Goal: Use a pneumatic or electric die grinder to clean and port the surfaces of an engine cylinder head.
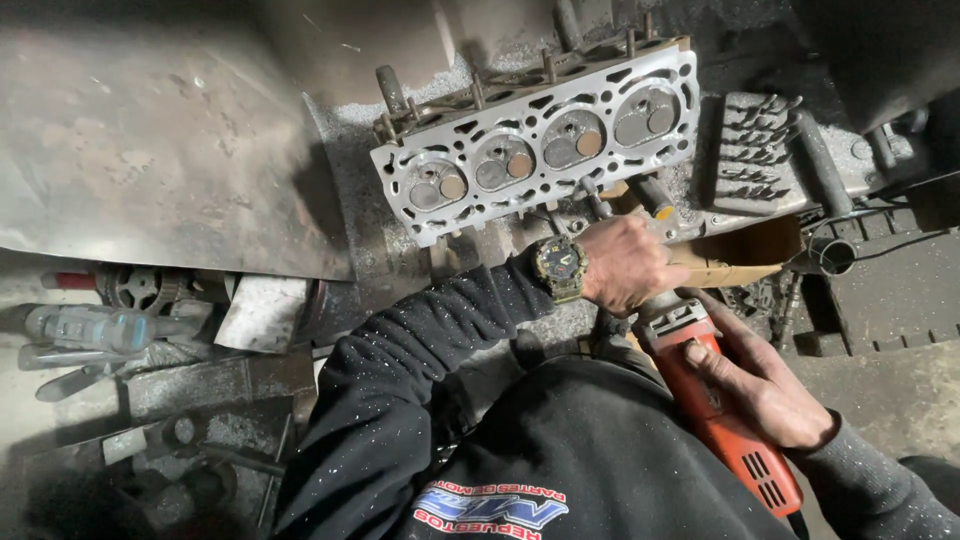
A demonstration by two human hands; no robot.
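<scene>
1. The cylinder head (540, 140) is lying tilted on the dusty bench, its flat face with four round chambers turned up towards the camera.
2. The left hand (625, 265), a watch (560, 268) on its wrist, is gripping the front of an orange power tool (715, 400) just below the cylinder head's lower edge, fingers curled tight around it.
3. The right hand (765, 385) is wrapping the tool's orange body, farther from the cylinder head, fingers closed over the casing.
4. A rack of drill bits (755, 155) is sitting just right of the cylinder head.
5. A cardboard piece (745, 255) is lying below that rack, beside the left hand.
</scene>
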